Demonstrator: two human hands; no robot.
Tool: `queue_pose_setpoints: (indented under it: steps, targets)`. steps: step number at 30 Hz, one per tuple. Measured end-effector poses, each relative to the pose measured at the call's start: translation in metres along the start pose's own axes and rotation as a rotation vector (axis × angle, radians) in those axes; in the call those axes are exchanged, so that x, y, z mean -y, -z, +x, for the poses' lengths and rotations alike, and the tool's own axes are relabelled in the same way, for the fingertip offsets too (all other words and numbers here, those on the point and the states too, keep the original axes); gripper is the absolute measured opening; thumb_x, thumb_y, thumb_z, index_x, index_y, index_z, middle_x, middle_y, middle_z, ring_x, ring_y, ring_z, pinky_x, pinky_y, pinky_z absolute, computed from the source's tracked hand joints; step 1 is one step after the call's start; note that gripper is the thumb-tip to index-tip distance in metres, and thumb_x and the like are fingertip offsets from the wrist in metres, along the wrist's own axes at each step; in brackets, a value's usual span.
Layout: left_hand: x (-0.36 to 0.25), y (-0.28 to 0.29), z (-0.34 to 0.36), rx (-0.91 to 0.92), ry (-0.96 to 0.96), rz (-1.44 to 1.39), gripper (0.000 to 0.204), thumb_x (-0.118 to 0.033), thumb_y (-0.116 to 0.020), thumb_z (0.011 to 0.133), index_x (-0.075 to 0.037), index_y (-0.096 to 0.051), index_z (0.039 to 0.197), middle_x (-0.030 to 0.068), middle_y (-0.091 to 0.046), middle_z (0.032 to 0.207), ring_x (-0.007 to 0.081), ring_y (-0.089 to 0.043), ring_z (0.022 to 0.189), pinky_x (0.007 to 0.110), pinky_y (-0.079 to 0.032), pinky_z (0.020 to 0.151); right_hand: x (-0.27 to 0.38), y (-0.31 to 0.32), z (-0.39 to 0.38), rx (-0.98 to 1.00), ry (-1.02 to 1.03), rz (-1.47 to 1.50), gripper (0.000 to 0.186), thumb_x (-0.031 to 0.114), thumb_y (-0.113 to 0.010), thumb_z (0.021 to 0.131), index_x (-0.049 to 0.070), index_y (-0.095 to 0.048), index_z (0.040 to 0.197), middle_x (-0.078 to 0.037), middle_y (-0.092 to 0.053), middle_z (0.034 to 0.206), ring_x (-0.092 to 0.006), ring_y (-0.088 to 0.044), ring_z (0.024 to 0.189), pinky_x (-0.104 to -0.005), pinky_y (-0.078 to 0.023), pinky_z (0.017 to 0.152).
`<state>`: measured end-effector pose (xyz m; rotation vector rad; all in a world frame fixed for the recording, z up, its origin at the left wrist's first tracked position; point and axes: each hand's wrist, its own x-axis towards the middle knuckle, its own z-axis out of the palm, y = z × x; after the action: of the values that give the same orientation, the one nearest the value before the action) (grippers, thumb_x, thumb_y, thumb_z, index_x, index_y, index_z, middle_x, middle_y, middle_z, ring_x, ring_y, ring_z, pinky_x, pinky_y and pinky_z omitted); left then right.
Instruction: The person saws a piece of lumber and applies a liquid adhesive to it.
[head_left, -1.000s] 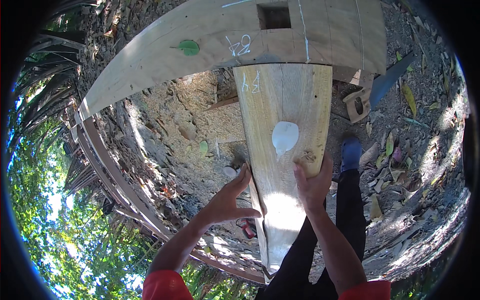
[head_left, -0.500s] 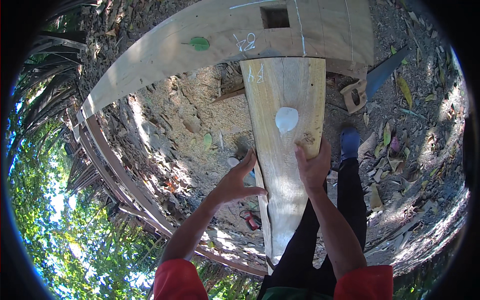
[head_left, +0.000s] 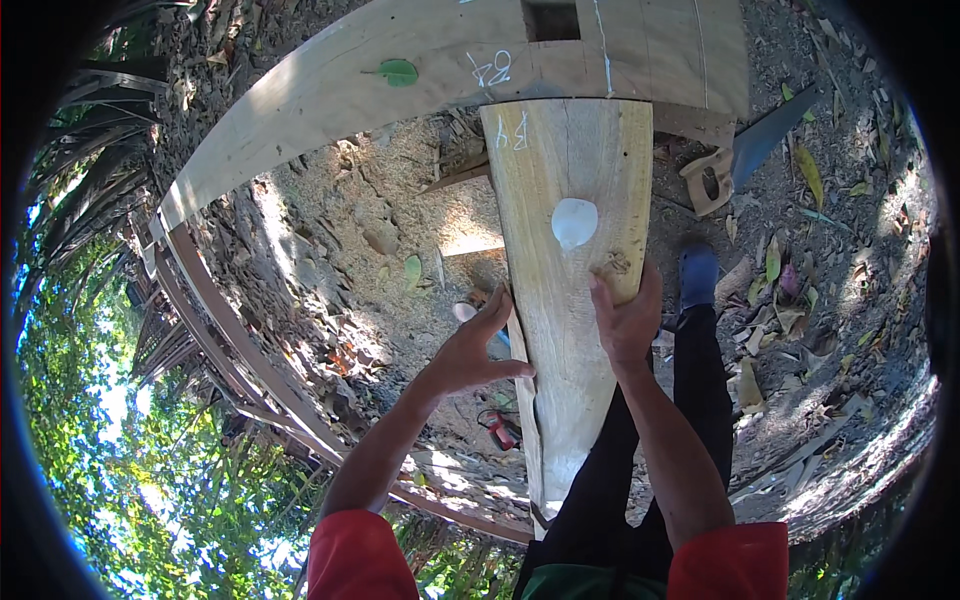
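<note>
A pale wooden plank (head_left: 565,290) runs from a long curved timber beam (head_left: 330,100) at the top toward me. My left hand (head_left: 475,350) grips the plank's left edge, fingers on the side. My right hand (head_left: 625,315) clasps its right edge, thumb on the top face. A white patch (head_left: 573,222) sits on the plank just above my right hand. Chalk marks show on the plank's far end and on the beam.
A handsaw (head_left: 740,155) lies on the leaf-strewn ground at the upper right. A green leaf (head_left: 398,72) rests on the beam. Sawdust (head_left: 400,220) covers the ground left of the plank. A red tool (head_left: 497,428) lies below my left hand. Curved timbers (head_left: 220,340) arc at the left.
The plank has shifted slightly up toward the beam, and both hands moved with it while keeping their grip on its edges.
</note>
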<state>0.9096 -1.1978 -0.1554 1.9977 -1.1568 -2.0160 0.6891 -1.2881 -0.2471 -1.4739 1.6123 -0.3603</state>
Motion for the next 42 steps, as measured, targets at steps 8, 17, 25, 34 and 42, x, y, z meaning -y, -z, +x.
queue_pose_setpoints:
  steps: [8, 17, 25, 34, 42]
  targets:
    - [0.007, -0.003, 0.000, -0.023, -0.018, -0.007, 0.125, -0.060, -0.080, 0.071, 0.007, -0.012, 0.152, 0.0321, -0.010, 0.158, 0.0377, -0.014, 0.149, 0.040, -0.018, 0.120, -0.003, 0.000, 0.000, 0.010, 0.013, 0.016, 0.076, 0.035, -0.082, 0.074, -0.003, -0.049, 0.130, -0.023, -0.059, 0.111, -0.0409, -0.061, 0.100, -0.0456, -0.051, 0.086]
    - [0.003, -0.002, 0.000, -0.027, -0.008, 0.016, 0.124, -0.058, -0.081, 0.071, 0.008, -0.013, 0.152, 0.0329, -0.012, 0.158, 0.0371, -0.014, 0.149, 0.040, -0.018, 0.120, 0.003, 0.002, 0.000, -0.025, 0.044, -0.043, 0.077, 0.037, -0.082, 0.074, -0.003, -0.047, 0.131, -0.022, -0.058, 0.113, -0.0407, -0.060, 0.103, -0.0458, -0.051, 0.087]
    - [-0.002, -0.001, 0.001, -0.025, 0.010, -0.014, 0.126, -0.059, -0.081, 0.070, 0.006, -0.012, 0.153, 0.0326, -0.010, 0.158, 0.0368, -0.014, 0.149, 0.040, -0.019, 0.120, 0.002, 0.002, 0.000, 0.007, 0.000, -0.021, 0.078, 0.037, -0.081, 0.075, -0.004, -0.046, 0.131, -0.023, -0.057, 0.117, -0.0413, -0.058, 0.108, -0.0467, -0.049, 0.091]
    - [-0.003, 0.000, 0.000, -0.022, -0.004, -0.012, 0.126, -0.057, -0.081, 0.070, 0.007, -0.011, 0.152, 0.0320, -0.010, 0.158, 0.0368, -0.014, 0.149, 0.040, -0.019, 0.120, 0.003, 0.002, 0.001, -0.002, 0.019, -0.005, 0.078, 0.038, -0.080, 0.075, -0.004, -0.046, 0.131, -0.023, -0.057, 0.115, -0.0418, -0.059, 0.105, -0.0471, -0.050, 0.089]
    - [-0.005, 0.000, 0.000, -0.026, 0.013, -0.002, 0.125, -0.056, -0.082, 0.070, 0.007, -0.011, 0.152, 0.0316, -0.011, 0.158, 0.0362, -0.015, 0.149, 0.040, -0.019, 0.120, 0.001, 0.001, 0.000, -0.010, 0.038, -0.018, 0.080, 0.041, -0.080, 0.075, -0.004, -0.046, 0.131, -0.023, -0.057, 0.113, -0.0418, -0.059, 0.103, -0.0471, -0.050, 0.088]
